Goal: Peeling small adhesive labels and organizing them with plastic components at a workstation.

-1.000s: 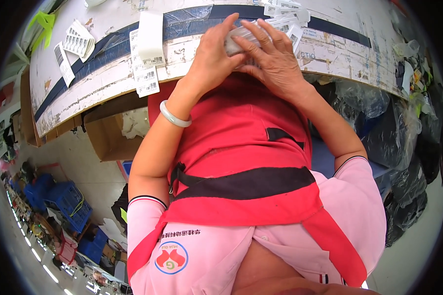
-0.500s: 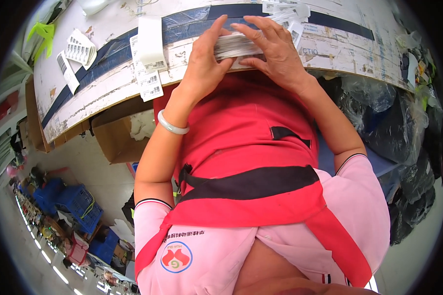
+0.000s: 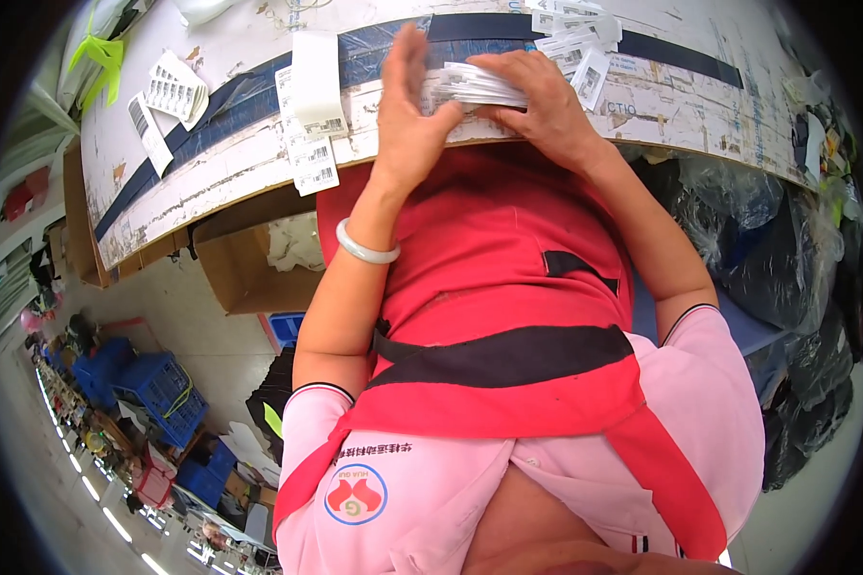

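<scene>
Currently, label stack (image 3: 484, 86): gathered near the bench (image 3: 710, 107)'s front edge, edges uneven
Right hand (image 3: 547, 103): half-curled, gripping the stack
Left hand (image 3: 410, 123): spread open by its left end, contact unclear
Loose barcode labels (image 3: 592, 82): outside the stack, on the bench beyond

Bright light is washing the desk (image 3: 230, 158), lamps (image 3: 117, 523) are glowing lower left, edges are bowing, and the left fingers (image 3: 408, 62) are looking slightly blurred.

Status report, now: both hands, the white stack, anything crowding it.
Left hand open at the stack's left end, contact unclear. Right hand gripping its right end. White stack between them. Loose labels close beyond the right hand.
</scene>
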Demonstrator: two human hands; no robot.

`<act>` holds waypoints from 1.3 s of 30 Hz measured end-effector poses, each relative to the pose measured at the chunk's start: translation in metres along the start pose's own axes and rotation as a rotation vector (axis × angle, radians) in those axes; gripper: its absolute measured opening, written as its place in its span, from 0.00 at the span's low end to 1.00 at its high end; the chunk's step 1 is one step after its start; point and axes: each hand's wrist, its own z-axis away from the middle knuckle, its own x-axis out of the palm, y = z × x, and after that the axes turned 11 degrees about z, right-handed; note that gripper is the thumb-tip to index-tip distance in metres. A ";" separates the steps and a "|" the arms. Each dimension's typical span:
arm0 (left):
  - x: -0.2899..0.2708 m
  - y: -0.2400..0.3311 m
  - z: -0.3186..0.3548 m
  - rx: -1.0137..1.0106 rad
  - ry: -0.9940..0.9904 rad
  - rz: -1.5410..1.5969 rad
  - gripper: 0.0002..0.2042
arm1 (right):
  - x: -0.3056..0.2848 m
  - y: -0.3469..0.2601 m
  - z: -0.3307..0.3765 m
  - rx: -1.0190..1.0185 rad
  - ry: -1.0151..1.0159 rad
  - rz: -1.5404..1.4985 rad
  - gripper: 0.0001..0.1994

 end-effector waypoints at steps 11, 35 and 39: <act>0.017 -0.007 0.002 0.119 -0.184 -0.266 0.48 | 0.003 -0.001 0.003 -0.076 0.031 0.044 0.29; 0.018 0.003 0.001 0.178 -0.185 -0.521 0.43 | 0.003 -0.017 -0.006 0.465 0.359 -1.236 0.27; 0.019 0.002 0.001 0.183 -0.179 -0.516 0.42 | 0.009 0.006 0.007 0.538 0.431 -1.134 0.26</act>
